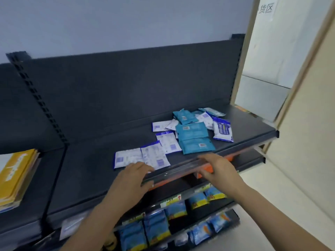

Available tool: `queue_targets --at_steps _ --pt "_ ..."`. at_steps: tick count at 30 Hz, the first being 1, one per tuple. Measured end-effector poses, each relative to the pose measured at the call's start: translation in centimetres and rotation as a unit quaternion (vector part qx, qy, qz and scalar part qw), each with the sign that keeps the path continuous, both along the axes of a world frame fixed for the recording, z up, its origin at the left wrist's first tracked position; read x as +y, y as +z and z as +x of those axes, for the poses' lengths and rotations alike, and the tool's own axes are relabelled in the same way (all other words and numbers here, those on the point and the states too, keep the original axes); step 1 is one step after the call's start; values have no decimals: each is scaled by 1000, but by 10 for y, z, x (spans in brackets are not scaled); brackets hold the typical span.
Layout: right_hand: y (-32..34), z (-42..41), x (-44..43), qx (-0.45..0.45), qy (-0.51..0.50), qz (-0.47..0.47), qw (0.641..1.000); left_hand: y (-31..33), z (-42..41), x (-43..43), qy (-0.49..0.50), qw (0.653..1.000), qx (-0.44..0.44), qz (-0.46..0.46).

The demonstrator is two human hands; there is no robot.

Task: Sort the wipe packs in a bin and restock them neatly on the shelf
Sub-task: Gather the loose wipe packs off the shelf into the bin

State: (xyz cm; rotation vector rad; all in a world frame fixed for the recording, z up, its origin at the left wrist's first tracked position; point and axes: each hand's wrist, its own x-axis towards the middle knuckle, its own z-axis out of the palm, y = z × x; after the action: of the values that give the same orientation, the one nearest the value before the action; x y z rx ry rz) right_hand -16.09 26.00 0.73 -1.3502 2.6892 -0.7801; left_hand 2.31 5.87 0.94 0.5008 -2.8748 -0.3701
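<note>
A clear plastic bin [181, 168] with an orange base is tilted against the front edge of the dark top shelf [87, 171]. My left hand [132, 180] grips its left end and my right hand [215, 169] grips its right end. Wipe packs lie scattered on the shelf beyond the bin: white packs with blue print [143, 157], teal packs [194, 136], and a white-and-blue pack [223, 131] at the right. The inside of the bin is hard to see.
Yellow flat packets [16, 176] are stacked on the neighbouring shelf section at left. Lower shelves hold blue snack bags [157, 227]. A black slotted upright [36, 96] divides the sections. A doorway and beige wall stand at right.
</note>
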Motion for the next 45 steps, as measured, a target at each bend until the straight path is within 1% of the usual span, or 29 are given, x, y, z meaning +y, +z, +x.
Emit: queue_targets --at_steps 6,13,17,21,27,30,34,36,38,42,44,45 --pt "-5 -89 -22 -6 -39 28 999 -11 -104 -25 -30 999 -4 18" --pt "3 -189 -55 -9 -82 51 995 -8 -221 -65 -62 998 -21 21" --pt "2 -228 -67 -9 -89 40 995 -10 -264 -73 -65 997 -29 25" --pt "2 -259 -76 -17 -84 55 995 -16 -290 -76 -49 997 -31 45" --pt "-8 -309 -87 -38 -70 47 996 -28 -316 -73 41 993 -2 113" --pt "-17 -340 -93 -76 -79 48 993 -28 -331 -65 115 984 25 134" --pt "-29 -374 -107 -119 -73 67 988 -25 -354 -54 224 958 42 174" --pt "-34 -384 -114 -126 -60 85 987 -23 -362 -50 258 943 57 204" --pt "-37 -393 -120 -155 -60 85 982 -17 -364 -45 287 930 87 212" --pt "-38 -406 -125 -244 -60 33 967 -3 -354 -40 332 901 174 216" --pt "-30 -408 -122 -294 -63 -35 953 4 -345 -41 341 893 185 228" --pt "-25 -408 -120 -336 -64 -81 936 8 -339 -42 340 887 196 243"
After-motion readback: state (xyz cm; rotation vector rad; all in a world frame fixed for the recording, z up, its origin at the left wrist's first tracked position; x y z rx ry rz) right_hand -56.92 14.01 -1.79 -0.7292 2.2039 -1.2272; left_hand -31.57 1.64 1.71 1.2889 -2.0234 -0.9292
